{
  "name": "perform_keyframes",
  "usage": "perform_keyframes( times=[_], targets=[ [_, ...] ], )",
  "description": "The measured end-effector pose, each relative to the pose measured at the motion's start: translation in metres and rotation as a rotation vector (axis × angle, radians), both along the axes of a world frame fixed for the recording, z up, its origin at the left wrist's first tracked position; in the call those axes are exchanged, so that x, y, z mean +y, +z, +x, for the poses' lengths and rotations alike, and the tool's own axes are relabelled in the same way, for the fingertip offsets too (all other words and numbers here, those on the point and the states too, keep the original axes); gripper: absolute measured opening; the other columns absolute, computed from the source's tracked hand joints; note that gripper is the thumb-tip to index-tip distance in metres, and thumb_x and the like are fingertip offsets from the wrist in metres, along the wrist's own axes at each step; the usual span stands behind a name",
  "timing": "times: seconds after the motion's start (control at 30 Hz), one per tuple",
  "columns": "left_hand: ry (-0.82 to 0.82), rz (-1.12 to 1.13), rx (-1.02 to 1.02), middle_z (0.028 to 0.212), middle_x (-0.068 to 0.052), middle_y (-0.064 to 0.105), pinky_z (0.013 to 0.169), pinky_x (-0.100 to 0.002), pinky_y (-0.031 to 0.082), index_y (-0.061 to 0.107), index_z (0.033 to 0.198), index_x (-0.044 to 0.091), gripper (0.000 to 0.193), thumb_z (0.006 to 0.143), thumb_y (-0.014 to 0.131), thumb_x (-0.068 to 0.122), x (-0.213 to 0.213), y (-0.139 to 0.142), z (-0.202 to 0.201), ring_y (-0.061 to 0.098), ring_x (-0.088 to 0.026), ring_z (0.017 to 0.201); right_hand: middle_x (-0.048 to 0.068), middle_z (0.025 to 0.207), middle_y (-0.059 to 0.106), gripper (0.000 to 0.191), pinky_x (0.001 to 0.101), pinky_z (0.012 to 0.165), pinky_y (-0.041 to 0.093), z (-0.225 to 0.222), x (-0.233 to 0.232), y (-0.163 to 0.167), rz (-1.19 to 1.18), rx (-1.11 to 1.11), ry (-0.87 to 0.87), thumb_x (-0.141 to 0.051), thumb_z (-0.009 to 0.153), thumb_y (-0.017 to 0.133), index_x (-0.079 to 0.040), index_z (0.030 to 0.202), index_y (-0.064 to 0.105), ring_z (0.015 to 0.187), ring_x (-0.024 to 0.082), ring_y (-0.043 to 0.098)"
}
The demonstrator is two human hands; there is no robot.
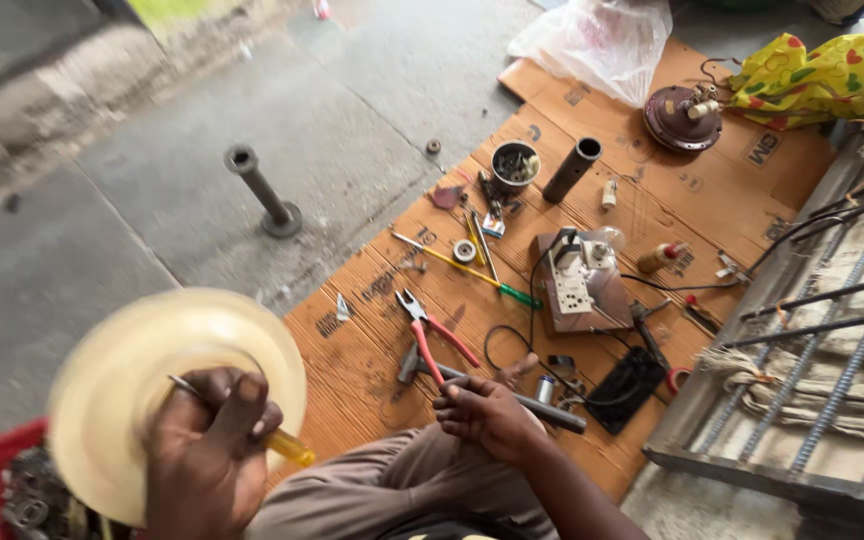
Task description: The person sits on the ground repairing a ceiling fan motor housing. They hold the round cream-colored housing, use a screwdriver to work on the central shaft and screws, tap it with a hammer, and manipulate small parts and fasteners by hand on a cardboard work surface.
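Screwdriver (pixel 272 435) gripped in left hand (pixel 207 450); right hand (pixel 487 412) grips rod (pixel 542 408).

Glossy cream plastic disc (pixel 167 390), matt corrugated cardboard (pixel 652 190), rough concrete floor (pixel 152 200).

cream disc (pixel 142 370) blurred, lower left – yellow-handled screwdriver (pixel 282 443) across

**Makeshift Outdoor Repair Spot**

Flattened cardboard (pixel 572 300) on a concrete floor (pixel 252 150) serves as a workbench, strewn with red-handled pliers (pixel 432 335), a screwdriver (pixel 467 270), a tin of screws (pixel 515 165), a metal pipe (pixel 572 170) and a dismantled motor housing (pixel 684 118).
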State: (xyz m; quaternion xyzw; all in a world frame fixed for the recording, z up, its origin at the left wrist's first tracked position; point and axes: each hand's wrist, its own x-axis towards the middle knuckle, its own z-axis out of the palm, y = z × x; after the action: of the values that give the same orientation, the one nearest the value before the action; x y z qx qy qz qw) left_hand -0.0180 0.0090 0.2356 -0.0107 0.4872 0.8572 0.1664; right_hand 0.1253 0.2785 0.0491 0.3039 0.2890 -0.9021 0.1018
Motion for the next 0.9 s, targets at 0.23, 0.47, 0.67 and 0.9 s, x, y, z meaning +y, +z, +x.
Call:
perform_keyframes(
  times=[0.23,0.47,0.67,0.9],
  targets=[
    [0.206,0.148,-0.517,0.071,0.004,0.05,0.059,-0.026,0.039,0.057,0.09,0.014,0.02,0.095,0.073,0.025,-0.037,-0.09,-0.025,0.047,-0.005,0.061,0.005,0.091,0.069,0.017,0.0334,0.074,0.058,-0.073,-0.049,-0.013,0.02,-0.166,0.027,-0.025,0.098,0.067,-0.009,0.103,0.063,0.078,0.017,0.067],
    [0.21,0.186,-0.589,0.07,0.003,0.053,0.051,-0.023,0.036,0.058,0.086,0.011,0.022,0.095,0.073,0.024,-0.012,-0.126,-0.009,0.045,-0.004,0.054,0.005,0.09,0.069,0.044,0.0416,0.073,0.059,-0.116,-0.079,-0.013,-0.199,-0.155,0.252,-0.057,0.099,0.059,-0.013,0.1,0.061,0.081,0.021,0.068],
    [0.084,0.208,-0.601,0.07,0.004,0.052,0.051,-0.022,0.035,0.061,0.089,0.011,0.014,0.092,0.072,0.019,0.056,-0.109,0.003,0.046,-0.004,0.056,0.01,0.108,0.068,0.06,0.0446,0.086,0.056,-0.125,-0.08,-0.01,-0.503,0.12,0.316,-0.064,0.094,0.051,-0.01,0.119,0.058,0.097,0.026,0.066],
    [-0.016,0.162,-0.64,0.066,0.007,0.046,0.045,-0.023,0.032,0.063,0.089,0.012,0.011,0.093,0.073,0.012,0.09,-0.13,0.011,0.04,-0.004,0.05,0.013,0.124,0.063,0.075,0.0469,0.098,0.051,-0.124,-0.072,-0.018,-0.483,0.23,0.3,-0.071,0.092,0.046,-0.008,0.134,0.051,0.112,0.028,0.062]
  ],
)
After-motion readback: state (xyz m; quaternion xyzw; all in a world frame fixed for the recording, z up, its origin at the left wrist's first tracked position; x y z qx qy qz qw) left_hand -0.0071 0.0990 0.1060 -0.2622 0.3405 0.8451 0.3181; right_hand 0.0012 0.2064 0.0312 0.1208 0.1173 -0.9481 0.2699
